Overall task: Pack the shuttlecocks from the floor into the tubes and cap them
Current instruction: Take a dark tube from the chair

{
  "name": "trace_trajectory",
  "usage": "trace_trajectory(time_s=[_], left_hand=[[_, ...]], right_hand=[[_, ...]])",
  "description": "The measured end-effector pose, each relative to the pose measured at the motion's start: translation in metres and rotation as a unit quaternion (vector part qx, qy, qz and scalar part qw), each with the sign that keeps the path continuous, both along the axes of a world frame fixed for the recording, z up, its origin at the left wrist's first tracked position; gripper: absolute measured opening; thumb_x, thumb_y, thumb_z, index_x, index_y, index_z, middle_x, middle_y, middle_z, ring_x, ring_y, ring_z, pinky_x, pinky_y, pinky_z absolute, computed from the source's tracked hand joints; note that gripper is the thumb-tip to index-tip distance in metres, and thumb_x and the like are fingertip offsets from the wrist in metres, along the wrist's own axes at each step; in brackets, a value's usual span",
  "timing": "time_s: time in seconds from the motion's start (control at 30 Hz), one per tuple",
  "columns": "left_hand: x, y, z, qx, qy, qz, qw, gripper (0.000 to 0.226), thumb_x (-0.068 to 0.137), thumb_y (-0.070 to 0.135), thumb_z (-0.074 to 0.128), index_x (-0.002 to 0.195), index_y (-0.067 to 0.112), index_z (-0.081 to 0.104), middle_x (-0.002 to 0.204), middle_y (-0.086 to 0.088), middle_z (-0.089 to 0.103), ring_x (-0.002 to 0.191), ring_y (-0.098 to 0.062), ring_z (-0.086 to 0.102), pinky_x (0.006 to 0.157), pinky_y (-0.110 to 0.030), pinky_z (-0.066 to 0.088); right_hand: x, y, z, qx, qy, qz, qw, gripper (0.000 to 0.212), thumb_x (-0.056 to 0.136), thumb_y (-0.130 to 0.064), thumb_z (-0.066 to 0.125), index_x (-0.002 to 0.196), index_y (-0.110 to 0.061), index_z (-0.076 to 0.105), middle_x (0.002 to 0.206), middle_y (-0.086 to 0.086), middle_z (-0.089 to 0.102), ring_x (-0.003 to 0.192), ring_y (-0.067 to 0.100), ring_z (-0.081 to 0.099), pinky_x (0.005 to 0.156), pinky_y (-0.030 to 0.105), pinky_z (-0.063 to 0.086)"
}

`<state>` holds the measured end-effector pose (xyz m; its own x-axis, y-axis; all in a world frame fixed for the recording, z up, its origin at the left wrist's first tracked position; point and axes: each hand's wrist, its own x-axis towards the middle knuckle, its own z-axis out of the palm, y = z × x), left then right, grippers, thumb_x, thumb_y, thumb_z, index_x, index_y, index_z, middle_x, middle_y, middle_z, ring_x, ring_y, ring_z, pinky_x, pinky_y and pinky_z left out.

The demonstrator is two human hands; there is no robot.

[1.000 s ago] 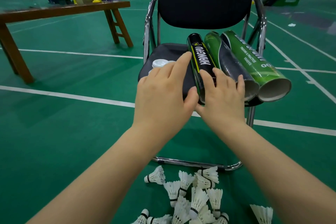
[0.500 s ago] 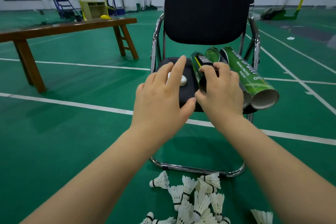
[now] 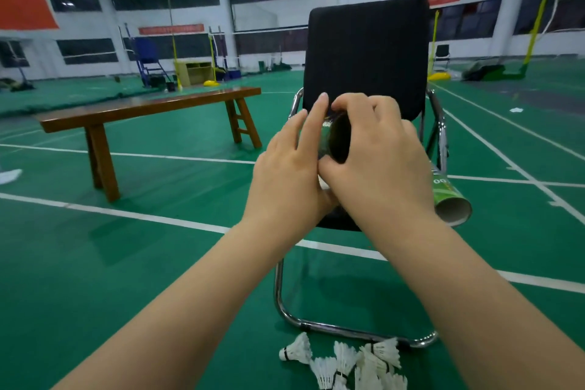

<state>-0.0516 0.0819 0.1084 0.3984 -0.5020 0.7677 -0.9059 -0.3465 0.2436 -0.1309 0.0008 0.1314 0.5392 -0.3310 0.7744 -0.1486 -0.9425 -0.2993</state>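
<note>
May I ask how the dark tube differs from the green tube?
The dark tube is held up by the right hand, the left hand touching it; the green tube lies on the chair, untouched. The dark tube looks black-green, the green tube bright green. Both seem uncapped at the near end.

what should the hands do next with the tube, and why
Probably lower the tube to the shuttlecocks on the floor: the right hand grips it up before the chair, the left hand touches its side, and its near end looks open.
</note>
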Motion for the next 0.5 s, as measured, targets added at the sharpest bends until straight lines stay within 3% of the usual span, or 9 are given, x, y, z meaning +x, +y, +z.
trace_trajectory(time_s=[0.07,0.17,0.23,0.27,0.37,0.43,0.5], left_hand=[[-0.008,0.004,0.004,-0.047,0.032,-0.059,0.997,0.086,0.072,0.041,0.055,0.144,0.028,0.010,0.142,-0.003,0.037,0.124,-0.016,0.038,0.098,-0.034,0.036],[-0.018,0.013,0.002,-0.090,0.069,-0.117,0.987,0.088,0.071,0.035,0.066,0.140,0.037,0.011,0.132,0.005,0.047,0.116,-0.016,0.049,0.096,-0.039,0.043],[-0.028,0.023,-0.002,-0.114,0.081,-0.127,0.982,0.086,0.069,0.033,0.069,0.136,0.041,0.014,0.125,0.008,0.050,0.111,-0.011,0.053,0.091,-0.035,0.048],[-0.033,0.028,-0.005,-0.126,0.084,-0.129,0.980,0.083,0.067,0.035,0.067,0.135,0.039,0.018,0.123,0.011,0.052,0.107,-0.006,0.054,0.088,-0.031,0.049],[-0.043,0.036,-0.019,-0.163,0.117,-0.153,0.968,0.077,0.068,0.035,0.061,0.135,0.011,0.033,0.113,0.022,0.051,0.099,0.008,0.053,0.083,-0.017,0.047],[-0.051,0.043,-0.024,-0.181,0.192,-0.181,0.947,0.071,0.072,0.032,0.060,0.130,0.000,0.036,0.109,0.007,0.056,0.101,-0.005,0.056,0.086,-0.024,0.047],[-0.057,0.049,-0.029,-0.135,0.239,-0.183,0.944,0.061,0.078,0.020,0.061,0.128,-0.005,0.037,0.117,-0.016,0.055,0.111,-0.025,0.052,0.093,-0.024,0.040]], right_hand=[[-0.016,0.010,0.009,0.008,-0.014,0.017,1.000,0.052,0.073,-0.033,0.065,0.120,-0.029,0.042,0.109,-0.004,0.041,0.087,0.019,0.038,0.066,0.027,0.029],[-0.037,0.027,0.017,0.023,-0.020,0.064,0.997,0.050,0.071,-0.036,0.065,0.115,-0.031,0.042,0.099,-0.008,0.038,0.086,0.019,0.045,0.062,0.027,0.033],[-0.046,0.038,0.017,0.036,-0.017,0.089,0.995,0.046,0.072,-0.037,0.064,0.113,-0.033,0.043,0.099,-0.009,0.040,0.085,0.016,0.046,0.061,0.024,0.036],[-0.048,0.043,0.016,0.045,-0.020,0.098,0.994,0.044,0.072,-0.038,0.063,0.111,-0.033,0.043,0.098,-0.009,0.041,0.085,0.016,0.046,0.062,0.023,0.037],[-0.050,0.057,0.010,0.049,-0.033,0.111,0.992,0.038,0.073,-0.038,0.063,0.106,-0.030,0.046,0.094,-0.010,0.042,0.083,0.014,0.046,0.063,0.021,0.035],[-0.051,0.066,0.003,0.028,-0.043,0.108,0.993,0.041,0.072,-0.045,0.062,0.106,-0.026,0.049,0.095,-0.010,0.044,0.086,0.013,0.046,0.070,0.021,0.034],[-0.055,0.072,-0.004,0.015,-0.049,0.103,0.993,0.051,0.070,-0.057,0.060,0.107,-0.024,0.052,0.098,-0.009,0.048,0.090,0.012,0.046,0.075,0.022,0.033]])
